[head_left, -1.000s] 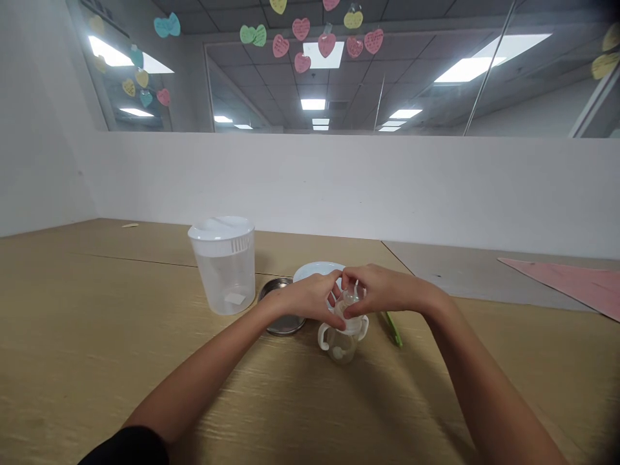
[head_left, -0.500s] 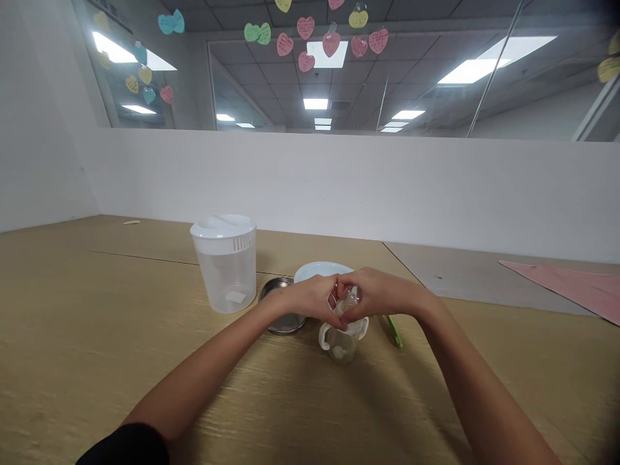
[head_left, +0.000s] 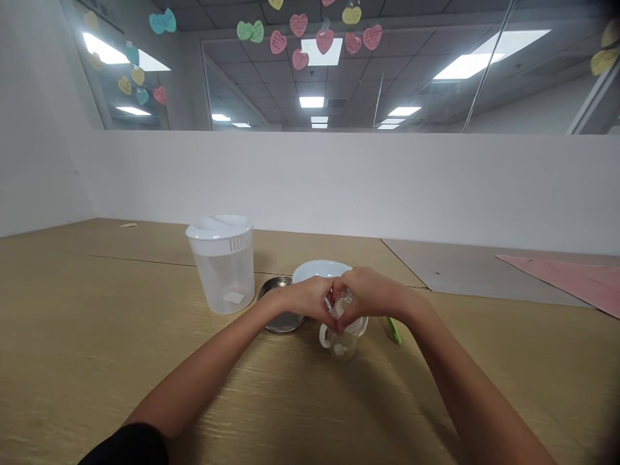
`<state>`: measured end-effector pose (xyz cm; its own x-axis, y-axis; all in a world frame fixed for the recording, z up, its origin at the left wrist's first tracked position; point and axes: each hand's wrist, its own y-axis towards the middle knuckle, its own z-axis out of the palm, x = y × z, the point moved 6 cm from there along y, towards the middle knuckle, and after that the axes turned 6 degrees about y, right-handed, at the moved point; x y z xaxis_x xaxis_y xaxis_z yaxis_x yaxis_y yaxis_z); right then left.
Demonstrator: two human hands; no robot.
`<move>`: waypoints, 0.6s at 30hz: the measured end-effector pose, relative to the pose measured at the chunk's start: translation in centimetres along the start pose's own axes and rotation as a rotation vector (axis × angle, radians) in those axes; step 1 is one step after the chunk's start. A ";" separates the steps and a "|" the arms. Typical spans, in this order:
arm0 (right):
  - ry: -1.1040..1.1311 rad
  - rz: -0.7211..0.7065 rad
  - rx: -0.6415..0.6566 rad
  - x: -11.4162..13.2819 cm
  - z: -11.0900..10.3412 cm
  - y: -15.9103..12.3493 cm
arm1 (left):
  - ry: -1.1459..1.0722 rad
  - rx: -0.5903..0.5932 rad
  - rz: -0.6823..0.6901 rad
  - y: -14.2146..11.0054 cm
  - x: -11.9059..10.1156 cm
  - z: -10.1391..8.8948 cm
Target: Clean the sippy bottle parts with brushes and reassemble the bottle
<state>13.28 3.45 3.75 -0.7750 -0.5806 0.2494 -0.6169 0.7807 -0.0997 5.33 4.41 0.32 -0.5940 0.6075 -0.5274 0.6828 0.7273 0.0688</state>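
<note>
A baby bottle (head_left: 341, 345) with a clear body and white twin handles stands on the wooden table (head_left: 97, 323), just in front of my hands. Above its white collar, a clear teat (head_left: 343, 303) sticks up, partly hidden by my fingers. My left hand (head_left: 303, 298) comes in from the left and pinches that clear piece. My right hand (head_left: 371, 292) grips it from the other side, with the fingertips of both hands meeting around it. Whether the teat is seated on the collar is hidden.
A clear plastic pitcher (head_left: 223, 274) with a white lid stands left of my hands. Behind them lie a steel lid (head_left: 277, 325) and a pale blue plate (head_left: 320, 269). A green utensil (head_left: 394, 330) lies to the right, and a pink sheet (head_left: 571, 278) lies at the far right.
My hands have closed in on the clear teat and sit lower over the bottle, covering more of it. The bottle and the other objects stay in place.
</note>
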 end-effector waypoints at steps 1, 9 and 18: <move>0.007 0.004 0.001 -0.1 0.0 0.0 | -0.002 0.003 0.002 0.0 0.0 0.1; 0.005 0.034 0.022 0.0 0.3 0.1 | 0.000 0.027 -0.019 -0.1 0.0 0.3; -0.043 0.016 -0.002 0.3 0.6 0.5 | 0.069 0.073 -0.100 0.0 1.0 0.7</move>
<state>12.63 3.53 3.19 -0.7897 -0.5777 0.2066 -0.6046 0.7901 -0.1015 5.00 4.84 -0.79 -0.6871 0.5553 -0.4686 0.6461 0.7619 -0.0445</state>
